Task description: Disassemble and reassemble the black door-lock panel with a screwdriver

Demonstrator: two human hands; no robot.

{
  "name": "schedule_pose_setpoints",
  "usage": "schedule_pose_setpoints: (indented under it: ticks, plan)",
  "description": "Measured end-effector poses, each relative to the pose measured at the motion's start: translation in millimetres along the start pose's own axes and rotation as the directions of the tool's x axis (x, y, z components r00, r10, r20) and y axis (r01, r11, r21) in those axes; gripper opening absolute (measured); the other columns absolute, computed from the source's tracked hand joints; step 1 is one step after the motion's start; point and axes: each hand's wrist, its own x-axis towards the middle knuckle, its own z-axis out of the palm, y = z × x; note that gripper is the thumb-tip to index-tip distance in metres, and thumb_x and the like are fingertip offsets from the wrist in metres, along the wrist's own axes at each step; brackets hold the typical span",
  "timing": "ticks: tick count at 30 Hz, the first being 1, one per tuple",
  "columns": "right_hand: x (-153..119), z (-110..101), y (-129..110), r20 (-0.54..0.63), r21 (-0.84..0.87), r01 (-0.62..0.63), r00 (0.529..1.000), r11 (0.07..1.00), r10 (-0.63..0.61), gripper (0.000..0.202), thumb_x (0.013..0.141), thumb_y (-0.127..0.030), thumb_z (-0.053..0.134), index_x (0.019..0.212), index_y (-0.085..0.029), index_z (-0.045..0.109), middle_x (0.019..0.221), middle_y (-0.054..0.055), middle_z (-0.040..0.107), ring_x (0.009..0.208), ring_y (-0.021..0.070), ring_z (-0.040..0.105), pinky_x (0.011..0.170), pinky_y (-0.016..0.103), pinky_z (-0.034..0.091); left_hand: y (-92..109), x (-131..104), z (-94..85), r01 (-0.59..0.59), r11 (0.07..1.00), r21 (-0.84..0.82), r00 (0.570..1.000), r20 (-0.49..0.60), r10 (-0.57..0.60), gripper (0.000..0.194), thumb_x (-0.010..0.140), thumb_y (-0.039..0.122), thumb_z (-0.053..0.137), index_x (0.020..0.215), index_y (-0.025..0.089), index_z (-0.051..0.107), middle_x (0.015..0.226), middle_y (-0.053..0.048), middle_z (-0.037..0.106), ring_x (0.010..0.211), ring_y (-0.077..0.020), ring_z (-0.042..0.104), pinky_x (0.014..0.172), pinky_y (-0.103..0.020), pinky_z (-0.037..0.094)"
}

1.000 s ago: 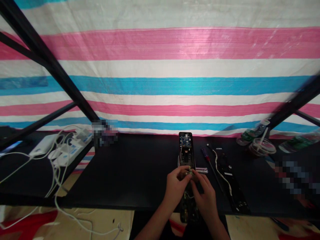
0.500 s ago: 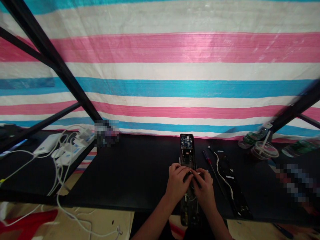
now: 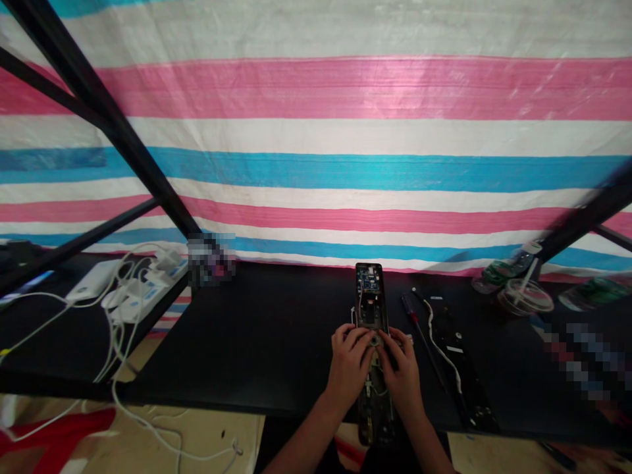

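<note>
A long black device housing (image 3: 370,309) lies lengthwise before me, its near end reaching past the table's front edge. A circuit board (image 3: 369,279) shows at its far end, and thin wires (image 3: 379,393) run inside the near half. Over the housing's middle, my left hand (image 3: 349,361) is closed, its fingertips at the left of a small round part (image 3: 375,341). From the other side my right hand (image 3: 402,368) pinches at the same part, fingers bent. Whether the round part is fixed in the housing is hidden by my fingers.
Right of the housing lie a screwdriver (image 3: 412,316), a white cable (image 3: 437,345) and a long black panel (image 3: 459,362). A lidded plastic cup (image 3: 526,299) and crumpled bottles stand farther right. Power strips with chargers (image 3: 143,296) sit at the left; black frame bars (image 3: 133,158) slant on both sides.
My fingers have spread slightly apart, so the round part now shows between them. The right fingertips have shifted a little. The housing stays in nearly the same place.
</note>
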Motion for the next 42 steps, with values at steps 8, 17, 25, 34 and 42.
schedule_pose_setpoints:
  ticks: [8,17,25,34,42]
  plan:
    - [-20.2,-2.1,17.8,0.153,0.116,-0.084,0.986,0.990,0.066,0.045,0.098,-0.034,0.054,0.143,-0.028,0.056,0.146,0.011,0.055,0.138,0.0288,0.050,0.113,0.050,0.044,8.7,-8.6,-7.1,0.032,0.999,-0.035,0.992,0.121,-0.027,0.049,0.091,0.014,0.059,0.139,0.025,0.057,0.139,-0.007,0.062,0.132,-0.0300,0.047,0.107,-0.054,0.046]
    - [-25.3,1.5,17.9,0.131,0.174,-0.162,0.982,0.971,0.140,0.042,0.097,-0.036,0.056,0.139,-0.028,0.060,0.144,0.010,0.059,0.137,0.0280,0.052,0.113,0.052,0.044,1.7,-21.4,-4.0,0.048,0.997,-0.053,0.985,0.167,-0.038,0.051,0.097,0.019,0.053,0.147,0.028,0.049,0.151,-0.005,0.054,0.139,-0.0287,0.042,0.113,-0.055,0.042]
    - [-35.3,1.1,21.3,0.156,0.233,-0.181,0.977,0.955,0.146,0.046,0.098,-0.034,0.055,0.144,-0.030,0.055,0.148,0.009,0.056,0.140,0.0263,0.049,0.115,0.051,0.042,1.0,-29.0,-0.8,0.107,0.991,-0.080,0.979,0.181,-0.091,0.057,0.093,0.020,0.061,0.148,0.028,0.047,0.152,-0.005,0.053,0.139,-0.0309,0.042,0.112,-0.058,0.041]
    - [-25.3,-13.4,14.6,0.086,0.207,-0.174,0.984,0.963,0.159,0.042,0.098,-0.034,0.054,0.139,-0.025,0.058,0.142,0.013,0.059,0.132,0.0279,0.056,0.109,0.051,0.047,8.1,-33.4,-6.7,0.188,0.971,-0.151,0.968,0.194,-0.157,0.062,0.089,0.017,0.062,0.148,0.033,0.048,0.164,-0.005,0.034,0.150,-0.0324,0.030,0.118,-0.062,0.034]
    - [13.1,-48.7,57.8,0.010,-0.270,-0.060,0.998,0.961,0.065,0.031,0.093,-0.034,0.055,0.115,-0.020,0.072,0.113,0.014,0.070,0.106,0.0304,0.063,0.094,0.052,0.052,0.3,-54.0,6.8,0.364,0.860,-0.357,0.930,0.186,-0.316,0.063,0.094,0.022,0.055,0.154,0.027,0.037,0.163,-0.011,0.036,0.150,-0.0263,0.035,0.122,-0.052,0.031]
